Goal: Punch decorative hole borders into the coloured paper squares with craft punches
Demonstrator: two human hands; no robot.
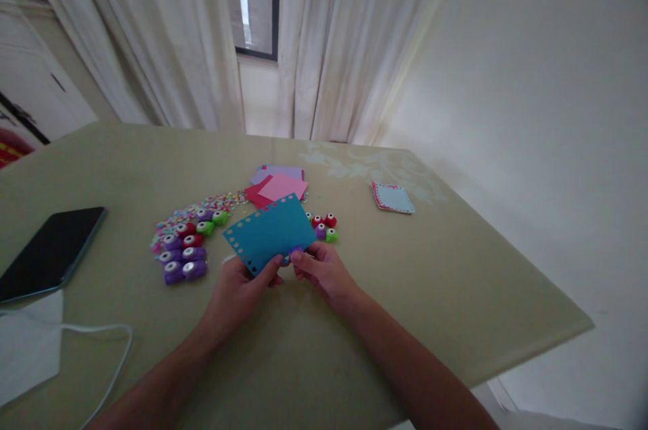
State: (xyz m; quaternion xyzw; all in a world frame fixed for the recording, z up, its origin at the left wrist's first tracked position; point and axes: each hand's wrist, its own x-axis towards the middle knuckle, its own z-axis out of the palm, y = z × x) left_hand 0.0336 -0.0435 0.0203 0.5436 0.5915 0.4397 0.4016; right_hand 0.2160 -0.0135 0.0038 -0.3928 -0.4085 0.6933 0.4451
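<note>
A blue paper card (271,233) with small punched shapes along its top and left edges is held up above the table. My left hand (243,285) grips its lower edge, thumb on the front. At the lower right edge, my right hand (321,271) is closed around a small purple craft punch (295,252), mostly covered by the fingers. Left of the card stand several purple, red and green craft punches (186,251). More small punches (324,226) sit behind the right hand.
Behind the card lie pink, red and lilac paper sheets (283,185). Colourful paper bits (202,207) are scattered on the table (430,308). A stack of punched cards (393,198) lies at right. At left are a dark tablet (50,248), white paper (30,349) and a white cable (96,329).
</note>
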